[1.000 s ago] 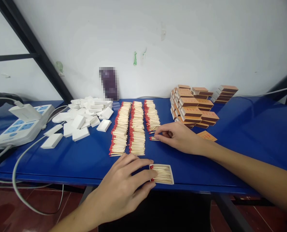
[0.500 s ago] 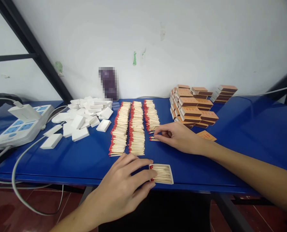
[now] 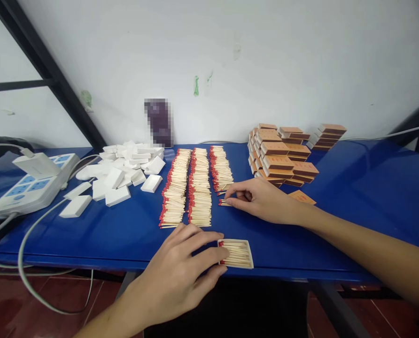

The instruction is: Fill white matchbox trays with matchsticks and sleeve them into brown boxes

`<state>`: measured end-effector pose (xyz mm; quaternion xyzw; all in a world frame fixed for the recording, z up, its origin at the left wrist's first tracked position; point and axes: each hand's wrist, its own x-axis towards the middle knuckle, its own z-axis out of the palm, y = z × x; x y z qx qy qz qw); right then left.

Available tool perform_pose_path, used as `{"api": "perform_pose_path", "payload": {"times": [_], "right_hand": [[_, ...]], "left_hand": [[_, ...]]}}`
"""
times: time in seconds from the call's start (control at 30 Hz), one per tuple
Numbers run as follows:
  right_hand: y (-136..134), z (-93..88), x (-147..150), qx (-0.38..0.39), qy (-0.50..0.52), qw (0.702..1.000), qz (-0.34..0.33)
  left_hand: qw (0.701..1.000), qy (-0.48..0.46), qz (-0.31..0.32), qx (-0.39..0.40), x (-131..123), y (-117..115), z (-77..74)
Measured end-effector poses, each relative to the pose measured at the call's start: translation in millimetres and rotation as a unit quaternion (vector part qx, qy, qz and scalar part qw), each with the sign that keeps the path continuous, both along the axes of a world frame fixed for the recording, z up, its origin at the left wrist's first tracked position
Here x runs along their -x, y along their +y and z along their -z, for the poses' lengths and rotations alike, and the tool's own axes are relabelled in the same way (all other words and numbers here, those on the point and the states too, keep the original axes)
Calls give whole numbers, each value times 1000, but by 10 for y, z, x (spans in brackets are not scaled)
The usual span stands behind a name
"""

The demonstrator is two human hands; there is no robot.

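Observation:
Near the front edge of the table lies a white matchbox tray (image 3: pixel 244 256) with a layer of red-headed matches in it. My left hand (image 3: pixel 184 270) grips its left end, thumb and fingers at the sides and one fingertip over the match heads. Farther back, my right hand (image 3: pixel 262 202) is closed in a pinch on a few matches (image 3: pixel 221 202), whose red heads stick out to the left of the fingertips. Just behind it ends the right-hand row of matches (image 3: pixel 221 166). Two longer match rows, a left one (image 3: pixel 175 188) and a middle one (image 3: pixel 200 188), lie beside it.
White empty-looking trays (image 3: pixel 118 180) are heaped at the left. Stacked orange matchboxes (image 3: pixel 276 155) stand at the back right, with a flat orange sleeve (image 3: pixel 302 197) behind my right wrist. A power strip (image 3: pixel 33 188) and its cables (image 3: pixel 22 244) occupy the far left.

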<state>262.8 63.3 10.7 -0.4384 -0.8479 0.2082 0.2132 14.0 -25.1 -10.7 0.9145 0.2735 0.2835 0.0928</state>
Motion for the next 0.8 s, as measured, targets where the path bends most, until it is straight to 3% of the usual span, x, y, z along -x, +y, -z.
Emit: {"api": "perform_pose_path", "payload": {"times": [0.53, 0.8], "right_hand": [[15, 8, -46, -1, 5, 1000, -25], [95, 76, -48, -65, 34, 996, 50]], "left_hand": [[1000, 5, 5, 10, -7, -1, -20], [1000, 6, 3, 8, -12, 4, -19]]}}
